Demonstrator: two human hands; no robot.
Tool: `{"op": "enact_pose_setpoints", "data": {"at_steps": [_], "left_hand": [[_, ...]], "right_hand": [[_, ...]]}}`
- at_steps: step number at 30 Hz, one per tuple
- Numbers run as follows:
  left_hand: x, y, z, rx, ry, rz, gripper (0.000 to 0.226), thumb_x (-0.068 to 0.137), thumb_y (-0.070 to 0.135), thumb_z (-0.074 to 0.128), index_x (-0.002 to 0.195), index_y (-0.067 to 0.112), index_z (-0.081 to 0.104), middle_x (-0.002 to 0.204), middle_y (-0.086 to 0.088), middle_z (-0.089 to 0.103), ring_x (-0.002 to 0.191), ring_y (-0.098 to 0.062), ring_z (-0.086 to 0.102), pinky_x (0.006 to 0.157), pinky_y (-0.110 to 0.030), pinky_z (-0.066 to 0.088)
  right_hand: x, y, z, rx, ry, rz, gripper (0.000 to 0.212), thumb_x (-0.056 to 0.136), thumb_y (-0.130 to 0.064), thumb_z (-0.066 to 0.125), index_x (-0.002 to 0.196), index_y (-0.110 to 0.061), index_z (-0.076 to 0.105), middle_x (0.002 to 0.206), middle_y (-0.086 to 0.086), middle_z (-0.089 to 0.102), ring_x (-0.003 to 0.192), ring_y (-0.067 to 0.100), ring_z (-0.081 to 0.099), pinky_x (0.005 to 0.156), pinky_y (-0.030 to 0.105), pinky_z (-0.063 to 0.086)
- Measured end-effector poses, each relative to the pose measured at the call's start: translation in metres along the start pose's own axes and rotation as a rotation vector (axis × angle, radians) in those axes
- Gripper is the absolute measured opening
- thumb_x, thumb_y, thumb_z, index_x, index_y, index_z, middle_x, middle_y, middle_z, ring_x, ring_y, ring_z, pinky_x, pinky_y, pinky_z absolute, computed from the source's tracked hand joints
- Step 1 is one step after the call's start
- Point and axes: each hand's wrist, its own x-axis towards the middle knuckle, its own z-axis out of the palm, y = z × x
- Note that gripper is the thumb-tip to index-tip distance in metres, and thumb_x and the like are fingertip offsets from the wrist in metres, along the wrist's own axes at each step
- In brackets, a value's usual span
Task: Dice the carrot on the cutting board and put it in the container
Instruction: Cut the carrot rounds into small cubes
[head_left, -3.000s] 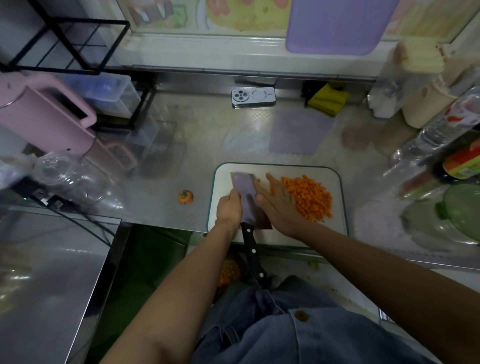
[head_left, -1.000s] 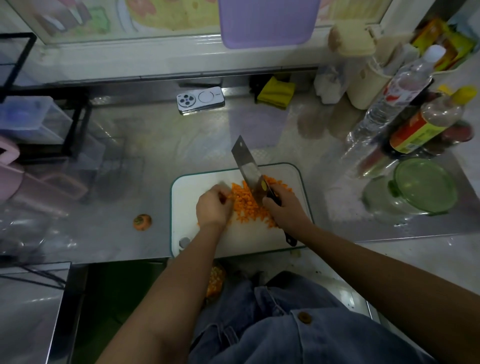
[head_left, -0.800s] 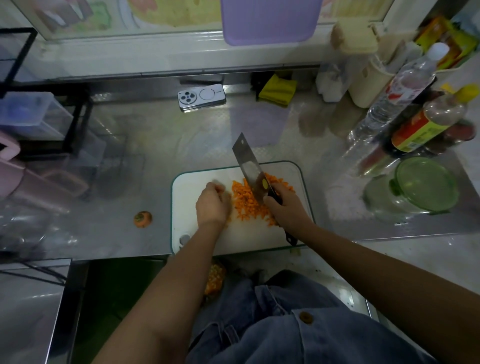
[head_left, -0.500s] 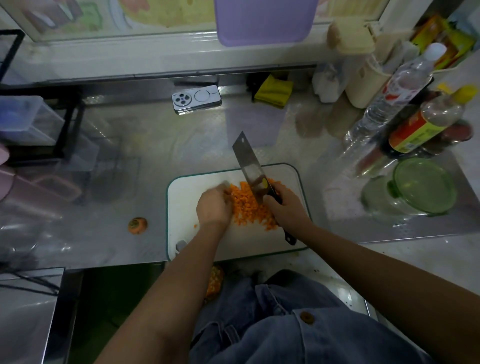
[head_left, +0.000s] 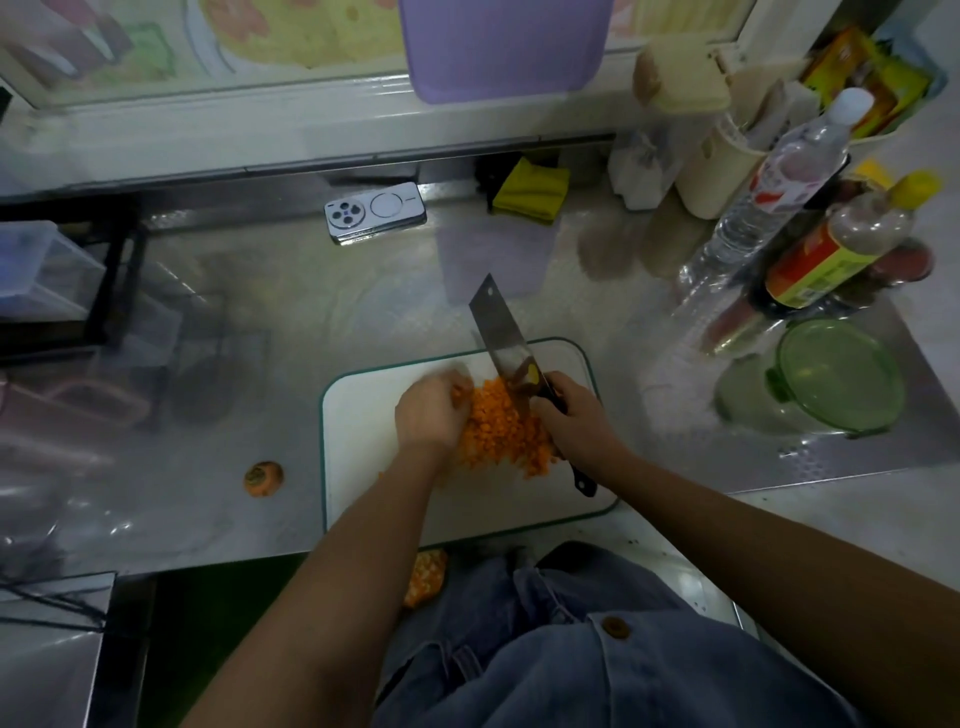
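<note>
Now your right hand (head_left: 576, 422) grips the knife (head_left: 500, 336), blade angled over the cutting board's (head_left: 371, 470) far edge; your left hand's (head_left: 428, 417) fingers curl round diced carrot (head_left: 501, 435) (heaped mid-board between both hands). The lidded container (head_left: 837, 375) stands well right.

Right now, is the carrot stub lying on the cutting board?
No, the carrot stub lies on the metal counter, to the left of the cutting board and apart from it.

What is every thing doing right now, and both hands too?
Diced carrot, piled on the cutting board.
Cleaver, tilted, blade against the pile.
Right hand, grips the cleaver handle.
Left hand, cupped against the pile.
Container, green lid on.
Carrot end, lying on the counter.
Phone, face down.
</note>
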Motion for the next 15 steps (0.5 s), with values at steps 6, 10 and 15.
{"op": "enact_pose_setpoints", "data": {"at_steps": [6,10,15], "left_hand": [[-0.015,-0.016,-0.009,-0.029,0.19,-0.111,0.025,0.092,0.032,0.051,0.106,0.015,0.062,0.092,-0.012,0.065,0.093,-0.03,0.058,0.074,-0.037,0.046],[-0.03,-0.03,-0.005,0.009,0.27,-0.143,0.03,0.094,0.018,0.036,0.102,0.002,0.061,0.097,-0.02,0.062,0.097,-0.035,0.049,0.084,-0.044,0.038],[-0.049,-0.05,-0.002,-0.065,0.268,-0.187,0.028,0.088,0.006,0.039,0.104,0.002,0.062,0.106,-0.021,0.057,0.101,-0.036,0.049,0.087,-0.041,0.037]], "right_hand": [[-0.004,-0.014,0.004,0.002,-0.005,0.001,0.02,0.093,-0.027,0.049,0.078,-0.014,0.05,0.058,0.0,0.047,0.049,0.015,0.045,0.054,0.034,0.04],[-0.012,-0.017,0.014,-0.01,-0.007,-0.058,0.017,0.096,-0.026,0.048,0.082,-0.019,0.054,0.056,0.0,0.046,0.046,0.011,0.043,0.051,0.032,0.04],[-0.025,-0.013,0.029,0.08,-0.055,-0.051,0.023,0.1,-0.025,0.044,0.092,-0.005,0.052,0.053,0.006,0.047,0.039,0.013,0.044,0.041,0.027,0.039]]}}
